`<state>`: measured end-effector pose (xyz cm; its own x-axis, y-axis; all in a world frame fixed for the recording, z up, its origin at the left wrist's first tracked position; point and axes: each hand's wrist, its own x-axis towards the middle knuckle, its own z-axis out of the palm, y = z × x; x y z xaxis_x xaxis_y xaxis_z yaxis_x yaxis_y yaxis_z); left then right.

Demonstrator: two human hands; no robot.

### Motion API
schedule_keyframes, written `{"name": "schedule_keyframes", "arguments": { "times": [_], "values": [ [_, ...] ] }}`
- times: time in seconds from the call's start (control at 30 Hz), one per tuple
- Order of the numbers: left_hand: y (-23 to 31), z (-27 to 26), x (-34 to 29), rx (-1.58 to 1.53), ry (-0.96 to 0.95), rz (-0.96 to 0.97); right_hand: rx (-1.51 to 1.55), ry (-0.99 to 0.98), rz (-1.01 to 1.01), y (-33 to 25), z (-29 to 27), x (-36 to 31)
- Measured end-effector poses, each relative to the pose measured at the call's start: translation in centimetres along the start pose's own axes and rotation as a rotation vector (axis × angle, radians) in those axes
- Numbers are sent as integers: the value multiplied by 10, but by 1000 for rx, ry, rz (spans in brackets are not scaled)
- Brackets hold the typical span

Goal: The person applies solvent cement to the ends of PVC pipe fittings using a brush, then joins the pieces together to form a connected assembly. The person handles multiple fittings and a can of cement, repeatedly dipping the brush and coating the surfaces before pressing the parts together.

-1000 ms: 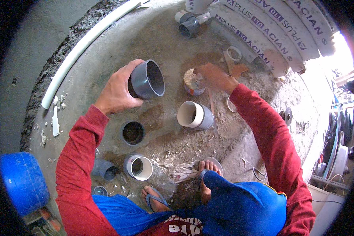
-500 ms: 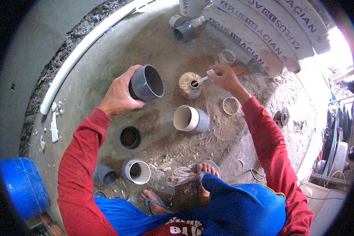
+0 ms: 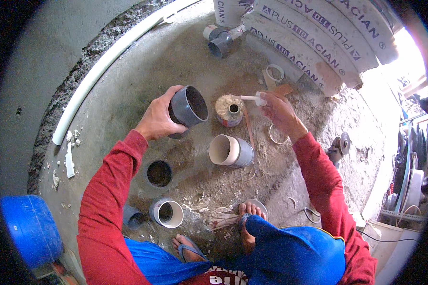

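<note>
My left hand (image 3: 156,114) is wrapped round a short grey pipe fitting (image 3: 190,105), held above the floor with its open end tilted to the right and toward me. In my right hand (image 3: 279,112) is a white applicator brush (image 3: 250,98), pinched by its white cap. The brush lies nearly level, its tip above the rim of a glue-smeared round can (image 3: 228,118). The can's small dark mouth is uncovered. Just nearer to me, a white-and-grey pipe piece (image 3: 242,153) rests on the floor.
Near my feet are a white-rimmed pipe socket (image 3: 176,213), a dark round opening (image 3: 159,173) and a grey pipe (image 3: 133,217). Large pipes (image 3: 299,42) are stacked at the back right. An angle grinder (image 3: 338,148) lies to the right; a blue barrel (image 3: 31,232) is at left.
The brush has come out of the can's mouth and now sits higher and more level. The pipe fitting in my left hand has shifted slightly right and down in view.
</note>
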<state>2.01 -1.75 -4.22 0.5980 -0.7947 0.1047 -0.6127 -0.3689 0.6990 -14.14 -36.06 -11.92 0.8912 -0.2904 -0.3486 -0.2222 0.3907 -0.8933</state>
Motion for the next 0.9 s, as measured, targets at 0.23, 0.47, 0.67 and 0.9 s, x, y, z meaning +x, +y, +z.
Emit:
{"name": "schedule_keyframes", "arguments": {
  "times": [0.23, 0.47, 0.67, 0.9],
  "values": [
    [7, -12, 1, -232, -131, -44, -431, -150, -475, -54, 78, -25],
    [22, -28, -10, -453, -350, -174, -772, -317, -1052, -78, 129, -29],
    [29, -37, -16, -448, -345, -214, -1011, -469, -1318, -87, 131, -36],
    [32, -36, -16, -475, -348, -227, -937, -508, -1265, -89, 133, -39]
  ]
}}
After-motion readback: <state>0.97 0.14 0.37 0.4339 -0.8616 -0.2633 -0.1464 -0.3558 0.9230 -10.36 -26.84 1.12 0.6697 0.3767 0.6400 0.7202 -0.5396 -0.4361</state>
